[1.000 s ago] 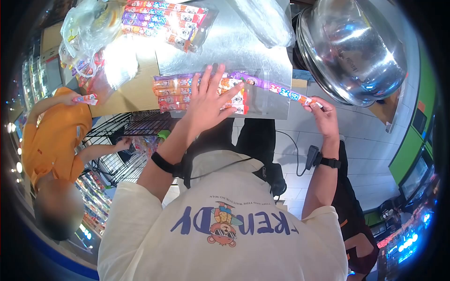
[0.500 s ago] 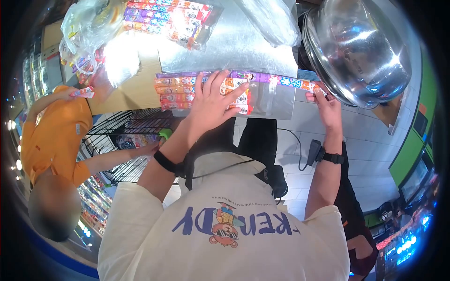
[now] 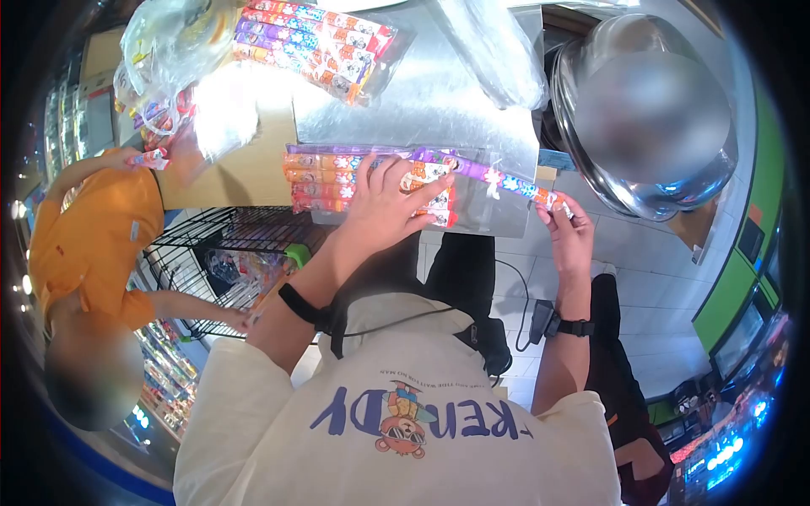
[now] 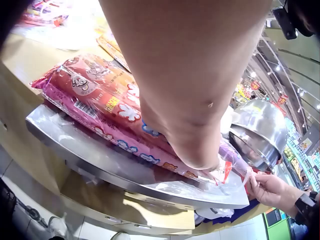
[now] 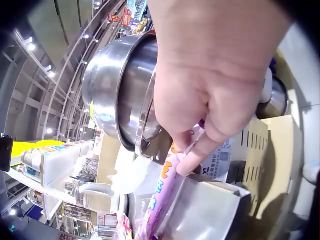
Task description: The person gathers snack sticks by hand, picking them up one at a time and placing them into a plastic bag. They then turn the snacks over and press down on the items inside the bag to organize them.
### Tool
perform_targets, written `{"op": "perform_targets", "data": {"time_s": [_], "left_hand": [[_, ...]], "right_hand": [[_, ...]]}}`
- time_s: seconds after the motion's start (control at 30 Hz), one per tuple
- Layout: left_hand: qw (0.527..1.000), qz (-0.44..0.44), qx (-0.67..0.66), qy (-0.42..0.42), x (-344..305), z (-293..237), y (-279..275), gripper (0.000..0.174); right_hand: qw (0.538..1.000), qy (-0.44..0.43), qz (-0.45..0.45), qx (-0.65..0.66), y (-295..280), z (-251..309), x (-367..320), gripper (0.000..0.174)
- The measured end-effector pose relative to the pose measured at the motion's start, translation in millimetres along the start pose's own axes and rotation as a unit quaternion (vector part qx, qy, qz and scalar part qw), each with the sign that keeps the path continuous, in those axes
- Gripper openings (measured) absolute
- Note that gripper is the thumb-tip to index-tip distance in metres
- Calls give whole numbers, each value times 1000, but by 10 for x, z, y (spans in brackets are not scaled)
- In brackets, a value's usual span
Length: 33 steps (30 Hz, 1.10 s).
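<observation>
My left hand (image 3: 386,201) rests, fingers spread, on a row of long candy sticks (image 3: 319,184) in clear plastic at the steel tabletop's near edge. Orange, red and purple wrappers show in the left wrist view, where the forearm covers part of the row (image 4: 102,97). From the row's far side a purple stick-shaped packet (image 3: 494,177) runs out to the right, past the table's side. Its orange-and-white end is pinched between thumb and fingers of my right hand (image 3: 570,232). In the right wrist view the packet (image 5: 161,192) slants down from that hand.
Another bag of sticks (image 3: 312,42) lies farther back on the steel tabletop (image 3: 413,84), beside clear plastic film (image 3: 494,51). Large steel bowls (image 3: 700,185) stand at the right. To the left, a person in an orange shirt (image 3: 93,228) is beside a black wire basket (image 3: 211,253).
The purple packet lay nearly level half a second ago and now slopes down to the right. My right hand has come nearer my body; my left stays on the row.
</observation>
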<state>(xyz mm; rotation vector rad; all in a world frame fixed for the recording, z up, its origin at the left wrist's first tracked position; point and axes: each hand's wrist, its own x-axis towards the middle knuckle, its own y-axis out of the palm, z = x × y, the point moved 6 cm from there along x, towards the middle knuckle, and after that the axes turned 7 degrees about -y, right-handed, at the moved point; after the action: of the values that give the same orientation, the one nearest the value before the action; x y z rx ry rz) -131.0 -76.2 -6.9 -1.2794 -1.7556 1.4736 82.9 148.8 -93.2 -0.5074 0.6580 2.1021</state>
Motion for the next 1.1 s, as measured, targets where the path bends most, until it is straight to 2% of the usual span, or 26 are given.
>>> {"op": "perform_targets", "data": {"time_s": [0.23, 0.3, 0.43, 0.5, 0.53, 0.6, 0.67, 0.77, 0.83, 1.1], "left_hand": [[1000, -16, -10, -5, -56, 39, 54, 71], [999, -16, -25, -15, -52, 65, 52, 73], [1000, -29, -10, 1, -55, 32, 4, 75], [999, -36, -8, 3, -55, 20, 14, 75], [998, -51, -25, 4, -67, 36, 18, 75], [997, -68, -40, 5, -72, 57, 21, 75], [990, -74, -116, -34, -77, 116, 18, 75], [992, -97, -81, -12, -105, 106, 36, 74], [992, -100, -71, -8, -99, 102, 27, 74], [991, -119, -56, -7, -114, 108, 38, 71]], "right_hand": [[996, -86, 1, -9, -10, -100, -128, 25], [997, -58, -44, 27, -25, -163, -144, 27], [996, -4, -77, 49, -33, -84, -62, 31], [983, 96, 18, 154, 84, 31, -62, 32], [979, 124, 25, 159, 176, 141, -85, 33], [976, 117, 27, 183, 312, 124, -80, 33], [971, 111, 30, 209, 467, 120, -64, 34], [977, 75, 19, 200, 547, 162, -26, 34], [989, 61, -11, 135, 494, 129, 21, 30], [979, 62, -74, 181, 518, 115, 152, 20]]}}
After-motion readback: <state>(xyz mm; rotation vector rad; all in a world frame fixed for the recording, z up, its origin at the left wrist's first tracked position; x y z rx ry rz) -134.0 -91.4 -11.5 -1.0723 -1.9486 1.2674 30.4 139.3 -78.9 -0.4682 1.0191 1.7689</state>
